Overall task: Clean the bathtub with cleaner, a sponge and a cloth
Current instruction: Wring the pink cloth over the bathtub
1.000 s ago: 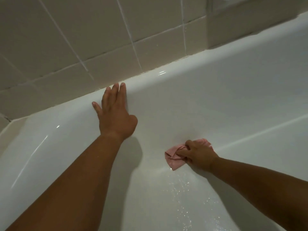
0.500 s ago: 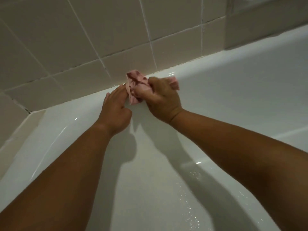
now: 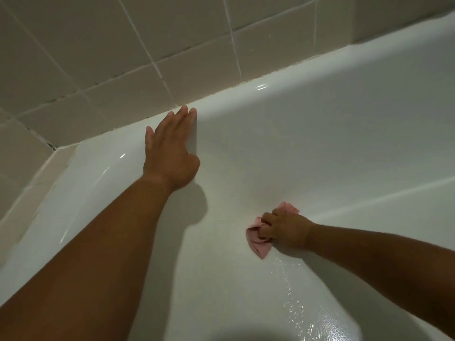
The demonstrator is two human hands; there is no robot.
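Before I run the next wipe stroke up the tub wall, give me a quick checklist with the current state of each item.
1. Cloth grip: right hand holds the bunched pink cloth: ok.
2. Cloth contact: it appears pressed against the lower wall of the bathtub: ok.
3. Brace: left hand lies flat on the upper wall, fingertips at the rim: ok.
4. Path up the wall between the hands, nothing in the way: ok.
5. Wet streak below the cloth, not dried: not ok.
6. Cleaner and sponge within reach: cannot tell, neither is in view.
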